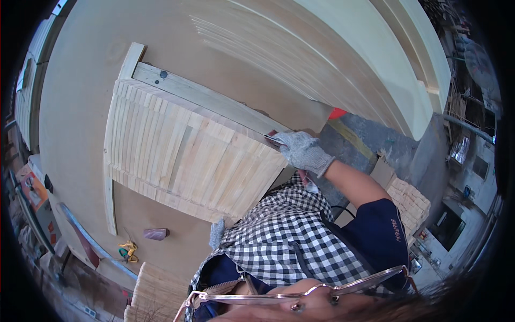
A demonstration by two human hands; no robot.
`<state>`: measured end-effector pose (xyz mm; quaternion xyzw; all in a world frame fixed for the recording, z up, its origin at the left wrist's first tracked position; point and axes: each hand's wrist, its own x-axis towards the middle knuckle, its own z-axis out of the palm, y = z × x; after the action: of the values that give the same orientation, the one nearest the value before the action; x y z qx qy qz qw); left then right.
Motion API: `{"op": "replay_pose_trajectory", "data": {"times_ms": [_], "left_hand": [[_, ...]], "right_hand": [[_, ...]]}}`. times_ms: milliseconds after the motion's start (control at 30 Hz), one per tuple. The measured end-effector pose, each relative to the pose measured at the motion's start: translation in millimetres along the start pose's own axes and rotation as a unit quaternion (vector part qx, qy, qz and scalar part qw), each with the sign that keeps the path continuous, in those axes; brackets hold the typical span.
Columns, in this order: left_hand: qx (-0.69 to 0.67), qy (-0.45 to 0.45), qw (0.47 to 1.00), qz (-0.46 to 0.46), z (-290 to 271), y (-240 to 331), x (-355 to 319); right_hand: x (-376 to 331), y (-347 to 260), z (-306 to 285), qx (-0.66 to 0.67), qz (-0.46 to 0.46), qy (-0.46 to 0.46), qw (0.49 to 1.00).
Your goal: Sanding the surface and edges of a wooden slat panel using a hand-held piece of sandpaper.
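A tight row of pale wooden slats [177,145] lies on the brown work surface, its far ends along a long wooden rail [206,102]. My right hand [302,150], in a grey knit glove, is closed at the right far corner of the row. Its fingers are round a small reddish-brown piece [272,138] with a thin pale edge; its kind is not clear. At the near edge of the slats, a bit of my left hand [217,234] shows in a similar glove. My checked apron hides the rest, its fingers included.
Curved stacks of long pale boards [343,59] stand on the far right. A purplish block [155,234] and a yellow item [127,251] lie near left. More stacked slats [158,292] are at the bottom, and a bundle of wood [409,206] is at right.
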<state>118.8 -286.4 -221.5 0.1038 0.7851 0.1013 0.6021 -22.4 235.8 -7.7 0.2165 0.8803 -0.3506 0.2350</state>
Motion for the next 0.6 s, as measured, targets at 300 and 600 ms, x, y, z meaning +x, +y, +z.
{"op": "replay_pose_trajectory", "data": {"times_ms": [300, 600], "left_hand": [[-0.086, -0.002, 0.996, -0.016, 14.5, 18.0, -21.2], [-0.158, 0.012, 0.986, -0.045, 14.2, 33.3, -33.8]], "right_hand": [[3.8, 21.9, 7.8, -0.015, 0.050, 0.020, 0.998], [41.7, -9.9, 11.6, -0.011, 0.097, 0.038, 0.995]]}}
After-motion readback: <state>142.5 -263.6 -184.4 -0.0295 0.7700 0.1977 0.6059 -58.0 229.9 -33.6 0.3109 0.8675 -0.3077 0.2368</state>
